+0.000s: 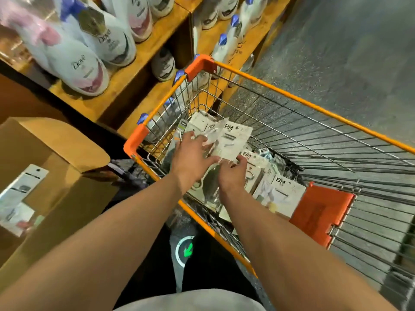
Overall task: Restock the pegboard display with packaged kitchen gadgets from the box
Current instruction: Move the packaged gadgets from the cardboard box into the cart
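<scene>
Evidently early: in the cart (292, 96) at one o'clock, left hand (193, 154) spreads fingers over packets (231, 140), right hand (233, 175) pinches one; pegboard unseen.

Both bare arms reach forward from the bottom of the frame toward its centre, converging as they go. The left forearm (107, 232) runs from the lower left corner up and to the right; the right forearm (280, 243) rises from the lower right, angled up and to the left. Both wrists are fairly straight. The left hand (190, 158) lies palm down just above the centre, its back to the camera, with fingers stretched forward and slightly spread and their tips resting on a white packet (229, 142). The right hand (233, 176) sits just beside it, lower and to the right, pinching the packet's lower edge between raised thumb and curled fingers. The hands nearly touch.
</scene>
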The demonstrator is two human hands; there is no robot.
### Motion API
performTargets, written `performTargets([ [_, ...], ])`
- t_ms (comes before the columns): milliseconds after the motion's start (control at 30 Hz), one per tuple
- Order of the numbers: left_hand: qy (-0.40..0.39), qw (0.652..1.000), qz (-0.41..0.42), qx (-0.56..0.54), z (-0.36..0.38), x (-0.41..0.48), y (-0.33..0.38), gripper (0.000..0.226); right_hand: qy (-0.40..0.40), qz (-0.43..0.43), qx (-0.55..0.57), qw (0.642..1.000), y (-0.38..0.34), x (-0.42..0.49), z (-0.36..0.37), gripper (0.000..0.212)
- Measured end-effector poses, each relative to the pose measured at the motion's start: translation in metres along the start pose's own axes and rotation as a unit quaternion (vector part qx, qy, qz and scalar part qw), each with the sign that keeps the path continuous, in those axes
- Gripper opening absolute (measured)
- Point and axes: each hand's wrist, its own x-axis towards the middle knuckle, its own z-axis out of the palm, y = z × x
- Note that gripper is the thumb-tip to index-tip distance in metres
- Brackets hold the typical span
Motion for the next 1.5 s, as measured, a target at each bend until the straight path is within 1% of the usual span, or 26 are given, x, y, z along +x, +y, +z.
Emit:
performTargets([
  [33,0.002,1.000,0.003,-0.010,-0.002,0.004,-0.006,0.057,0.009,0.011,-0.017,1.000,-0.001,-0.001,0.006,0.042],
  [100,0.024,0.999,0.007,-0.047,-0.013,0.009,-0.017,0.043,0.050,0.005,-0.072,0.996,-0.006,-0.004,0.018,0.051],
  [133,0.042,0.997,0.010,-0.063,-0.020,0.009,-0.022,0.037,0.068,-0.017,-0.104,0.992,-0.009,-0.006,0.025,0.049],
  [167,0.064,0.995,0.015,-0.077,-0.029,0.009,-0.026,0.033,0.071,-0.053,-0.129,0.988,-0.014,-0.012,0.032,0.041],
  [233,0.117,0.987,0.027,-0.102,-0.052,0.009,-0.040,0.030,0.040,-0.165,-0.151,0.974,-0.027,-0.031,0.054,0.024],
  [267,0.143,0.983,0.034,-0.111,-0.062,0.008,-0.044,0.033,0.025,-0.220,-0.151,0.963,-0.034,-0.040,0.063,0.021],
  [333,0.206,0.970,0.018,-0.125,-0.094,0.001,-0.072,0.038,-0.015,-0.310,-0.161,0.937,-0.050,-0.074,0.100,0.021],
  [400,0.260,0.956,-0.007,-0.136,-0.118,-0.004,-0.102,0.038,-0.040,-0.368,-0.173,0.912,-0.060,-0.105,0.134,0.021],
  [500,0.314,0.930,-0.079,-0.173,-0.155,-0.022,-0.167,0.038,-0.118,-0.424,-0.201,0.875,-0.058,-0.158,0.198,0.022],
  [533,0.320,0.926,-0.098,-0.177,-0.161,-0.026,-0.183,0.038,-0.138,-0.426,-0.209,0.869,-0.056,-0.167,0.211,0.022],
  [600,0.335,0.910,-0.165,-0.178,-0.175,-0.046,-0.240,0.038,-0.183,-0.429,-0.248,0.849,-0.036,-0.194,0.257,0.022],
  [700,0.353,0.887,-0.247,-0.168,-0.174,-0.079,-0.319,0.038,-0.238,-0.410,-0.320,0.820,0.002,-0.218,0.321,0.021],
  [733,0.344,0.884,-0.265,-0.171,-0.170,-0.088,-0.332,0.038,-0.252,-0.395,-0.348,0.812,0.013,-0.219,0.333,0.022],
  [833,0.259,0.863,-0.395,-0.179,-0.146,-0.122,-0.414,0.048,-0.311,-0.346,-0.424,0.777,0.071,-0.235,0.398,0.028],
  [867,0.236,0.859,-0.418,-0.179,-0.136,-0.130,-0.429,0.053,-0.326,-0.333,-0.443,0.766,0.082,-0.235,0.409,0.029],
  [900,0.224,0.851,-0.436,-0.185,-0.123,-0.141,-0.456,0.059,-0.343,-0.324,-0.469,0.747,0.104,-0.237,0.430,0.029],
  [933,0.212,0.849,-0.444,-0.190,-0.116,-0.147,-0.468,0.062,-0.352,-0.311,-0.490,0.734,0.115,-0.235,0.440,0.030],
  [1000,0.177,0.819,-0.498,-0.224,-0.097,-0.158,-0.506,0.065,-0.369,-0.281,-0.534,0.707,0.148,-0.235,0.468,0.037],
  [1067,0.140,0.801,-0.528,-0.247,-0.088,-0.163,-0.526,0.075,-0.376,-0.270,-0.551,0.694,0.169,-0.229,0.486,0.043],
  [1100,0.131,0.792,-0.540,-0.255,-0.081,-0.164,-0.544,0.075,-0.378,-0.274,-0.570,0.676,0.183,-0.226,0.501,0.046],
  [1133,0.127,0.783,-0.550,-0.261,-0.079,-0.163,-0.550,0.073,-0.377,-0.289,-0.597,0.646,0.191,-0.223,0.509,0.049],
  [1200,0.130,0.752,-0.582,-0.281,-0.071,-0.161,-0.573,0.067,-0.371,-0.346,-0.652,0.563,0.207,-0.220,0.531,0.054],
  [1233,0.130,0.737,-0.595,-0.293,-0.068,-0.159,-0.582,0.067,-0.371,-0.373,-0.660,0.536,0.212,-0.219,0.541,0.056],
  [1333,0.130,0.707,-0.610,-0.332,-0.061,-0.153,-0.601,0.068,-0.370,-0.429,-0.656,0.498,0.207,-0.222,0.563,0.069],
  [1433,0.136,0.688,-0.615,-0.359,-0.058,-0.149,-0.612,0.066,-0.358,-0.471,-0.679,0.435,0.198,-0.222,0.582,0.076],
  [1500,0.143,0.685,-0.619,-0.356,-0.061,-0.146,-0.616,0.058,-0.342,-0.494,-0.683,0.414,0.199,-0.219,0.592,0.077],
])
